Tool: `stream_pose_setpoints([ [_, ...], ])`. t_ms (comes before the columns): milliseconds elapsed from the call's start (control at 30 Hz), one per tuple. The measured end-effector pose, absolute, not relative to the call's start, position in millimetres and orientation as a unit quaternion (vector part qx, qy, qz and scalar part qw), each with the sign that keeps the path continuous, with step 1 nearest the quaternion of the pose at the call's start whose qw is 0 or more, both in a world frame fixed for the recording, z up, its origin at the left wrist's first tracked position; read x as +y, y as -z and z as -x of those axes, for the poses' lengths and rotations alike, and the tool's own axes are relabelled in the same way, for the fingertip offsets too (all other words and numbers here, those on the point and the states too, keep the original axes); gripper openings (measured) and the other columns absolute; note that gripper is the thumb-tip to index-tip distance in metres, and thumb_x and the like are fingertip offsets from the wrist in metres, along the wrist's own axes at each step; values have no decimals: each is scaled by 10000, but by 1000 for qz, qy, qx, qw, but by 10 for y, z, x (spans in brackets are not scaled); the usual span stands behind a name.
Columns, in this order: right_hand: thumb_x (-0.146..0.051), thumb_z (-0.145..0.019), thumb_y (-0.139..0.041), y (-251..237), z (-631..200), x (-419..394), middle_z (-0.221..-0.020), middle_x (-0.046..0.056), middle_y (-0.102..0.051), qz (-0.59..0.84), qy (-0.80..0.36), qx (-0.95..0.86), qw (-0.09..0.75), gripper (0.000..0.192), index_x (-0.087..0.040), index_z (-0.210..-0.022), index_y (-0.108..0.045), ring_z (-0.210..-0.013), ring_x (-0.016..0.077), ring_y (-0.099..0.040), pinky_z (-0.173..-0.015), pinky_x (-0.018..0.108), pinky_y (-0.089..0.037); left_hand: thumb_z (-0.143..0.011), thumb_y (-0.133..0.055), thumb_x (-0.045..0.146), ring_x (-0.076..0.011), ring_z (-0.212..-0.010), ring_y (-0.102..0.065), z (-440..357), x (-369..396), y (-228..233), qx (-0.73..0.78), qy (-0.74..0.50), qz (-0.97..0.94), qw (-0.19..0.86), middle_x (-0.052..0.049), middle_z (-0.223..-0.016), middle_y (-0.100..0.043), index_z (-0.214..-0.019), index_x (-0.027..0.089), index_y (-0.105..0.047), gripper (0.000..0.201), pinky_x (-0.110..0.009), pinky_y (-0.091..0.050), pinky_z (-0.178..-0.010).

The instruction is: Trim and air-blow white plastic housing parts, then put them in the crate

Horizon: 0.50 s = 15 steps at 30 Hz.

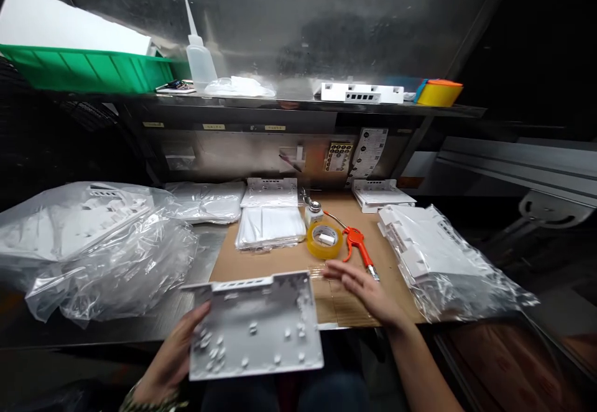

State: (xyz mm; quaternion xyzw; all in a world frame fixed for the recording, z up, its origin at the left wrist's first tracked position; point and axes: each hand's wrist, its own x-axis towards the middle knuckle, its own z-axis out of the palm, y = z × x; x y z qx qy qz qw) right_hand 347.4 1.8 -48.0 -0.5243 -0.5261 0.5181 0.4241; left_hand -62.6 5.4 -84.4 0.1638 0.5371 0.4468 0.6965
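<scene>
My left hand (170, 353) held the white plastic cover (255, 325) by its left edge, fingers clamped, over the counter's (140, 328) near edge. My right hand (366, 288), fingers apart, hovered near the tape roll (324, 240); I judged taping came next.

A steel bench (140, 331) carries a brown cardboard sheet (289, 260) at its middle. Along its back edge rises a metal panel (233, 151), topped by a shelf (298, 104) under a dull reflective wall (303, 20). Beyond the right edge everything is dark.
</scene>
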Motion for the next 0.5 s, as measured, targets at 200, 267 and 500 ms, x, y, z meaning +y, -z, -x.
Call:
stream_pose_setpoints([
  [200,-648,-808,-810,800,-3338,-478,-1131,155,-797,429,-652,-293,552,638,-192,-1246,-723,-1100,352,-756,-989,514,-590,-861,-608,757,-363,-871,-771,-543,795,395,443,-274,-585,622,-179,-977,-790,-1053,133,-730,664,-483,-634,-778],
  [267,-626,-783,-842,812,-3478,-505,-1100,154,-808,448,-633,-228,588,643,-188,-1239,-724,-1076,364,-769,-977,525,-604,-868,-579,758,-346,-868,-753,-720,1016,403,445,-282,-633,568,-157,-964,-780,-1016,158,-719,634,-476,-623,-783],
  [500,-601,-759,-869,705,-3856,-571,-1204,128,-794,453,-527,-105,711,674,-228,-1293,-699,-1205,357,-725,-1080,531,-557,-855,-632,362,-405,-1283,-551,-678,1733,597,480,-307,-770,287,-173,-1187,-727,-1140,214,-640,321,-581,-397,-1124],
])
